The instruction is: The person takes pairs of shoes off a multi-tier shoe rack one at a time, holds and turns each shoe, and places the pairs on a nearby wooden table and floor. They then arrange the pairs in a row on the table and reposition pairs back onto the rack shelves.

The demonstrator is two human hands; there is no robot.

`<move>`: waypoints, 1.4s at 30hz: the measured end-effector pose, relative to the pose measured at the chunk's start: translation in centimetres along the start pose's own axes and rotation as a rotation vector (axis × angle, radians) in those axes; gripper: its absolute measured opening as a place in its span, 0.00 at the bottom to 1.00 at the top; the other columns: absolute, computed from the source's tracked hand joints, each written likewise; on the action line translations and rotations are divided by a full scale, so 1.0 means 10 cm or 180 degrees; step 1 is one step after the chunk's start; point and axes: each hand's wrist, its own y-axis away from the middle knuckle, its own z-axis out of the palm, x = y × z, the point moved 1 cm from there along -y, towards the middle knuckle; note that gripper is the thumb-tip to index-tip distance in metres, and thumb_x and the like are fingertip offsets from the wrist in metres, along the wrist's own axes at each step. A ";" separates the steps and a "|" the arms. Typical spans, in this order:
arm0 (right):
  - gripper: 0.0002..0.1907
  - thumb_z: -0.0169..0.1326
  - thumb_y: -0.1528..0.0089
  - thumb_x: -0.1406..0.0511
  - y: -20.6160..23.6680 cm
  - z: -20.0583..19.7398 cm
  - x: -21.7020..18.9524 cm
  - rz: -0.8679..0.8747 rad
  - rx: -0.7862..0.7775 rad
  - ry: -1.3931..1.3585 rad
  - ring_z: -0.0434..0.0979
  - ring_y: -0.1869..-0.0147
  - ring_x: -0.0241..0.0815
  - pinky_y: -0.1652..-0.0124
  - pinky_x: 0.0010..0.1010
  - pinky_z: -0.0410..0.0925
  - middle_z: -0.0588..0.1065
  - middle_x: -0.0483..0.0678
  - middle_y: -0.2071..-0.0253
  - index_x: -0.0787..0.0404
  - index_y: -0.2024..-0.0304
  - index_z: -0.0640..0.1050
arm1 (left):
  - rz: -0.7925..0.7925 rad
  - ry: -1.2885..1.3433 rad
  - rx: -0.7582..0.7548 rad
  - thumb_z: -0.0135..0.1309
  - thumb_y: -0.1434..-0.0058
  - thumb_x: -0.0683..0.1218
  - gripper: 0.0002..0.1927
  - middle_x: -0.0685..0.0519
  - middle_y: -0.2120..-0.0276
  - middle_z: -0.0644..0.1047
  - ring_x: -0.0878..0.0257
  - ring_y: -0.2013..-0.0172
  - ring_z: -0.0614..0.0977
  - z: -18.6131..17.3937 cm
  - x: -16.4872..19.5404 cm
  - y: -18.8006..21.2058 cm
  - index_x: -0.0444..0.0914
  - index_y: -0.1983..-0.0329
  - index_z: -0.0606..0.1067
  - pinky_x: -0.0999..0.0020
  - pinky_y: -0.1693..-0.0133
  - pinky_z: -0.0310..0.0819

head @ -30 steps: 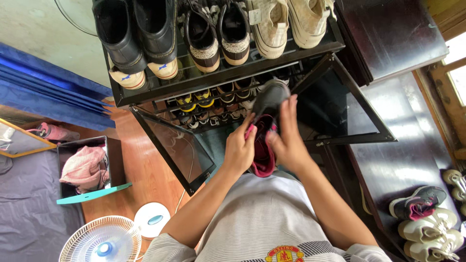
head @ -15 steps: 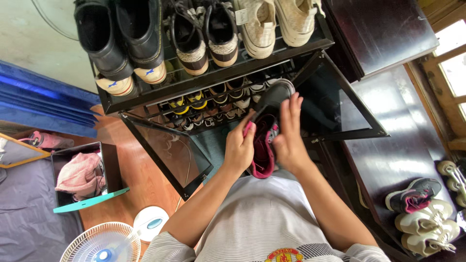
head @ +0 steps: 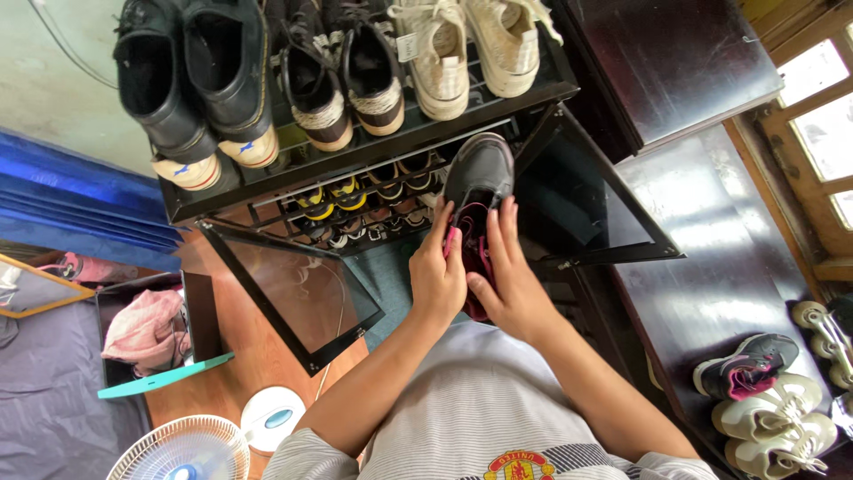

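both hands hold 1 grey sneaker with a pink lining and pink laces point(head: 479, 191), toe pointing away from the person, heel toward the body, just in front of the open black metal shoe cabinet point(head: 355, 164). the left hand point(head: 437, 277) clasps the shoe's left side, fingers curled against the pink edge of the opening. the right hand point(head: 511, 284) is on the right side, its fingers point(head: 508, 233) stretched nearly straight along the upper and the thumb pressing in near the heel; so both sets of fingers are closed on the shoe, the right more flatly than the left. the toe of the shoe reaches the front edge of the cabinet's top shelf, over the darker shelves below.

on the top shelf stand 3 pairs: black leather boots with tan soles point(head: 191, 80) at the left, dark brown shoes with woven pale sides point(head: 342, 76) in the middle, and cream canvas lace-up sneakers point(head: 466, 49) at the right. a lower shelf holds a row of small dark shoes with yellow trim point(head: 342, 191), partly hidden. the cabinet's 2 glass doors stand open, the left door point(head: 293, 289) and the right door point(head: 595, 204) angled outward.

to the right, on a dark glossy wooden bench point(head: 711, 267), sit another grey and pink sneaker point(head: 745, 364) and a pair of white sneakers point(head: 773, 427) just beside it. at lower left a white electric fan point(head: 182, 449) stands on the wooden floor, near a pink cloth point(head: 147, 329) in a dark box.
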 end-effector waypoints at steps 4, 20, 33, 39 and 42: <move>0.51 0.53 0.42 0.71 0.00 -0.22 0.12 0.0205 0.0304 -0.0105 0.35 0.18 0.67 0.27 0.43 0.47 0.33 0.71 0.22 0.72 0.24 0.39 | 0.0054 -0.0002 -0.0100 0.47 0.28 0.44 0.21 0.39 0.33 0.70 0.46 0.36 0.75 0.22 0.10 0.07 0.34 0.34 0.70 0.60 0.41 0.74; 0.27 0.43 0.35 0.78 0.34 -1.00 0.71 0.0341 0.0802 -0.0490 0.67 0.25 0.57 0.32 0.36 0.61 0.69 0.63 0.31 0.68 0.32 0.67 | 0.1687 -0.1169 -0.0926 0.41 0.27 0.61 0.32 0.47 0.23 0.55 0.37 0.23 0.44 1.02 0.41 -0.35 0.42 0.26 0.62 0.32 0.29 0.29; 0.28 0.42 0.36 0.76 0.47 -1.56 1.22 0.0931 0.0909 -0.0697 0.77 0.34 0.53 0.39 0.33 0.67 0.72 0.58 0.34 0.63 0.32 0.68 | 0.1905 -0.0834 -0.1453 0.32 0.30 0.67 0.41 0.49 0.21 0.52 0.43 0.21 0.45 1.73 0.61 -0.01 0.38 0.22 0.58 0.30 0.27 0.30; 0.26 0.43 0.35 0.78 0.46 -1.68 1.19 0.0212 0.0980 -0.0395 0.71 0.28 0.58 0.35 0.36 0.64 0.71 0.64 0.33 0.68 0.32 0.69 | 0.0759 -0.0390 -0.0841 0.32 0.24 0.65 0.42 0.38 0.19 0.42 0.37 0.20 0.40 1.87 0.50 -0.06 0.34 0.18 0.44 0.35 0.25 0.31; 0.29 0.44 0.31 0.72 0.46 -1.71 1.29 0.2334 0.0687 -0.0636 0.77 0.49 0.65 0.45 0.38 0.70 0.76 0.70 0.53 0.54 0.26 0.70 | 0.1319 -0.0581 -0.1109 0.42 0.27 0.63 0.45 0.35 0.20 0.39 0.38 0.20 0.39 1.97 0.55 0.17 0.34 0.19 0.43 0.40 0.24 0.32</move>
